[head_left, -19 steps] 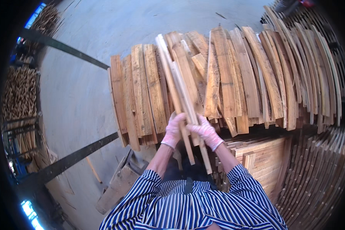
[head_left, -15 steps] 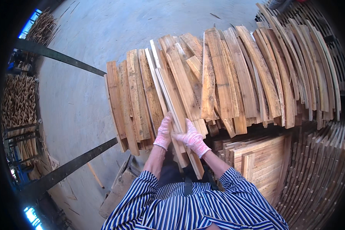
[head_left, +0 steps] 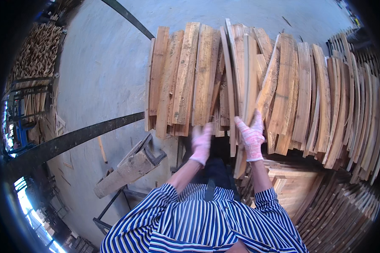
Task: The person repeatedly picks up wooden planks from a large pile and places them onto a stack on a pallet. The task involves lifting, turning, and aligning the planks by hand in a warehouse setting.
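My left hand (head_left: 202,144), in a pink-and-white knit glove, is blurred, with its fingers stretched toward the near ends of the boards. It holds nothing. My right hand (head_left: 251,138), gloved alike, has its thumb and fingers spread apart against a long narrow board (head_left: 250,76). That board's near end sticks out below the hand, toward my body. Just left of it, a thin pale strip of wood (head_left: 229,80) lies lengthwise. Rough-edged boards (head_left: 185,67) lie side by side in a row to the left of the strip.
More boards (head_left: 285,80) continue the row to the right. Dark metal bars (head_left: 76,130) run out from the left side. A worn wooden block on a metal frame (head_left: 128,168) stands at lower left. Stacked slats (head_left: 342,206) fill the lower right, and grey floor (head_left: 101,71) lies beyond.
The view has swung, so the row sits differently. Both hands were on the narrow boards; now the left has come away to their left, while the right stays at the narrow board.
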`<state>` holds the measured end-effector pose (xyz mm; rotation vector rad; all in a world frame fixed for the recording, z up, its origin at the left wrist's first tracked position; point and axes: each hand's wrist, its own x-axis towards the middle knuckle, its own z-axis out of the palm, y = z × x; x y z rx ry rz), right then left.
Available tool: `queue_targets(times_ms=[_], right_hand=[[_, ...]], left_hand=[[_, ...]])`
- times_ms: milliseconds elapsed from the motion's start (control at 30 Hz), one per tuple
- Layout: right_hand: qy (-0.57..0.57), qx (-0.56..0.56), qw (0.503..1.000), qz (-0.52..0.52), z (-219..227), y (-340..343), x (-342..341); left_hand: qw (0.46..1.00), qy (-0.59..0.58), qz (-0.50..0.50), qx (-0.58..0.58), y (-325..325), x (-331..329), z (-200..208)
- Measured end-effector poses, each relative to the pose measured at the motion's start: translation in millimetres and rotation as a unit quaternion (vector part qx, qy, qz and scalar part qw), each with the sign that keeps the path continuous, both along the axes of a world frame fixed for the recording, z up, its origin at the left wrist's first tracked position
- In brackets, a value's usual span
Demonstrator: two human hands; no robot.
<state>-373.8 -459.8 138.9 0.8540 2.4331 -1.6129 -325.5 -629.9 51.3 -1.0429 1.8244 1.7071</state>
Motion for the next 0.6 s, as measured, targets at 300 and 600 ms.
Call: queue_targets(times_ms=[300, 600], right_hand=[[-0.14, 0.05, 0.975, 0.167, -95.3, -129.3, -119.6], [-0.162, -0.167, 0.958, 0.169, -100.5, -104.5, -125.1]], left_hand=[[0.908, -0.113, 0.378, 0.142, -129.0, -23.2, -85.0], [0.919, -0.087, 0.375, 0.086, -37.9, 3.6, -52.4]])
